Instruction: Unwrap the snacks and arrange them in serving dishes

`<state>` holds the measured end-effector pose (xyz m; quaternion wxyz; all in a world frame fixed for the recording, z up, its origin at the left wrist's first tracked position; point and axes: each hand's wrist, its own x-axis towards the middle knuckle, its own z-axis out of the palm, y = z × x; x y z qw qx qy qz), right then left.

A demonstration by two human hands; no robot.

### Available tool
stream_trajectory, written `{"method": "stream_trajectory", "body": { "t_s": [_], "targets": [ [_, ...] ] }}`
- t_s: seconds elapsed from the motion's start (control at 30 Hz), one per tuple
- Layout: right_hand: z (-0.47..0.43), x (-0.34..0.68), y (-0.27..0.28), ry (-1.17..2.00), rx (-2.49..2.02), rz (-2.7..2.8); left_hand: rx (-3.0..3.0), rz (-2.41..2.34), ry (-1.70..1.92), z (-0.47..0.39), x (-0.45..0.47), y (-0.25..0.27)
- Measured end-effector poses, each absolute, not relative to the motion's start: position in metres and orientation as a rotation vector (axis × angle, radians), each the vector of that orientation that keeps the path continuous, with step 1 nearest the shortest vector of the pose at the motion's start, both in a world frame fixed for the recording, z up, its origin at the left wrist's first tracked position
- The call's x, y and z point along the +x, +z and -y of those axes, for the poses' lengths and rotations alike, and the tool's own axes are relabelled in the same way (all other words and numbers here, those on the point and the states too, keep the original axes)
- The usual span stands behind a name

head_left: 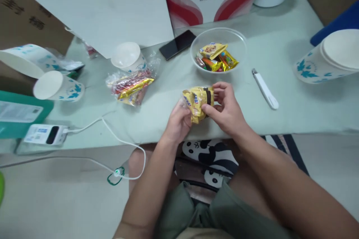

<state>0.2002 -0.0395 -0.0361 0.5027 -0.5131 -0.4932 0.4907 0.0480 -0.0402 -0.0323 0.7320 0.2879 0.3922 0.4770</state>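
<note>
Between my hands, above the front edge of the table, is a bundle of yellow snack packets [199, 99] with a dark band across it. My left hand [179, 119] grips its left side, with clear plastic showing near the fingers. Around its right side, my right hand [226, 108] has thumb and fingers closed. Just beyond stands a clear plastic bowl [196, 59] holding several wrapped snacks [217, 58]. To the left lies a clear bag of wrapped snacks [133, 86], beside a white paper cup [127, 56].
A black phone [177, 44] lies behind the bowl. On the right are a white utility knife [265, 89] and stacked paper cups [322, 59]. A power bank [46, 134] with a white cable [117, 136] sits at left. A red-and-white box [209, 0] stands at the back.
</note>
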Motion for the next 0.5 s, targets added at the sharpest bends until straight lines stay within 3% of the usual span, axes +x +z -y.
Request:
{"method": "stream_trajectory", "body": {
  "t_s": [0.17,0.37,0.5],
  "targets": [
    [0.047,0.207,-0.032,1.285,-1.229,1.257,0.763,-0.8,0.984,0.045,0.045,-0.049],
    [0.052,0.193,-0.028,0.606,-1.397,1.488,0.884,-0.945,1.052,0.052,0.038,-0.06],
    [0.061,0.187,-0.019,0.568,-1.214,1.919,0.702,-0.767,1.046,0.048,0.032,-0.056]
  ]
}}
